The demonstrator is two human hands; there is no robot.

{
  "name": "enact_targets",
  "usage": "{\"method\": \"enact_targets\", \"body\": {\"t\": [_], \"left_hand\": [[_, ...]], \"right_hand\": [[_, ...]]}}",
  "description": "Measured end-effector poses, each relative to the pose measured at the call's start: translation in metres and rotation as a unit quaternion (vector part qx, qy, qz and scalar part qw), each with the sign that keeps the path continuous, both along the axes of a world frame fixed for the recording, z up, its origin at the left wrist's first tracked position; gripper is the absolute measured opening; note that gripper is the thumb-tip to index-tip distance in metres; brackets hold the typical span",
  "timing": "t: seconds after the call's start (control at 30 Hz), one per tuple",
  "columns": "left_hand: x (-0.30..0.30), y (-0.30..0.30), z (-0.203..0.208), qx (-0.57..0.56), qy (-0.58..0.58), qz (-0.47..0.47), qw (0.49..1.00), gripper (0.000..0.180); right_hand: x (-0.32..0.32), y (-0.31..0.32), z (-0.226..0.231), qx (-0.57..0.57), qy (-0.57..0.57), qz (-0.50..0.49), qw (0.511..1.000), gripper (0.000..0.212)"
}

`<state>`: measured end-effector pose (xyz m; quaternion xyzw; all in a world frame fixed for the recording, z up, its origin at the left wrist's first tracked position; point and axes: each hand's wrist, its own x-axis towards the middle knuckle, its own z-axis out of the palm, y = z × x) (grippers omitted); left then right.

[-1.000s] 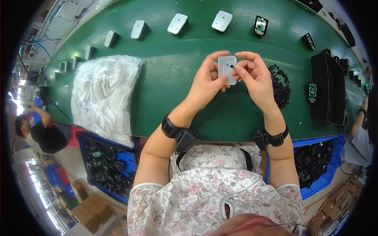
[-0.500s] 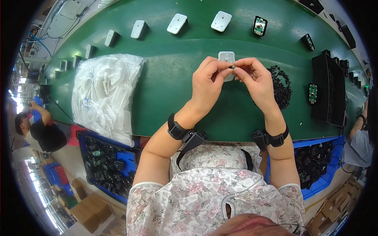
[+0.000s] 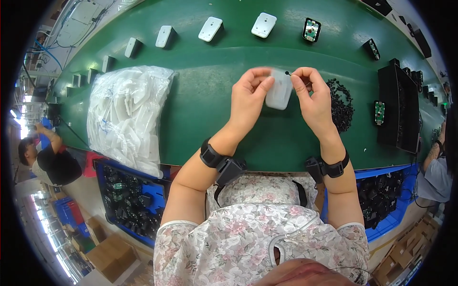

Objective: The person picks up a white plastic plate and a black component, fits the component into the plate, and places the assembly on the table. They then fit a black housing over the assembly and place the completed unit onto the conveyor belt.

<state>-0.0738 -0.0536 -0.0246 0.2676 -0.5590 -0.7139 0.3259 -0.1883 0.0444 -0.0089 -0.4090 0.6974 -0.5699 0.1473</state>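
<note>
A frosted white plastic cover (image 3: 280, 95) sits between my hands, tilted and slightly blurred. My left hand (image 3: 250, 95) grips it by its upper left edge, between thumb and fingers. At the cover's upper right corner is a small black part (image 3: 287, 73) with a round end. My right hand (image 3: 312, 93) pinches that part between thumb and forefinger. A pile of small black parts (image 3: 341, 107) lies just right of my right hand.
A clear bag of white covers (image 3: 129, 114) lies on the green table (image 3: 205, 128) at left. Several white-topped units (image 3: 210, 29) line the far side, with an open circuit-board unit (image 3: 311, 30). A black box (image 3: 396, 105) and a circuit board (image 3: 379, 113) are at right.
My hands have moved apart. The white cover, which lay beneath them, is now in my left hand, and the small black part is in my right fingers. The row of units has shifted slightly left.
</note>
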Motion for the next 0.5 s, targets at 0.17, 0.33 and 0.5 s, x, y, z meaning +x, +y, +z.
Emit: {"method": "enact_targets", "body": {"t": [0.17,0.33,0.5], "left_hand": [[0.0028,-0.0116,-0.0097,-0.106,-0.091,0.022,0.99,0.017],[0.0034,-0.0081,-0.0019,-0.042,-0.044,0.016,0.998,0.022],[0.0031,-0.0109,-0.0017,0.05,-0.038,-0.05,0.997,0.023]], "right_hand": [[0.0002,0.0007,0.0017,-0.011,0.026,-0.01,1.0,0.012],[0.0057,-0.0013,-0.0001,0.003,0.098,0.019,0.995,0.009],[0.0055,-0.0018,-0.0023,0.04,0.154,0.004,0.987,0.008]]}}
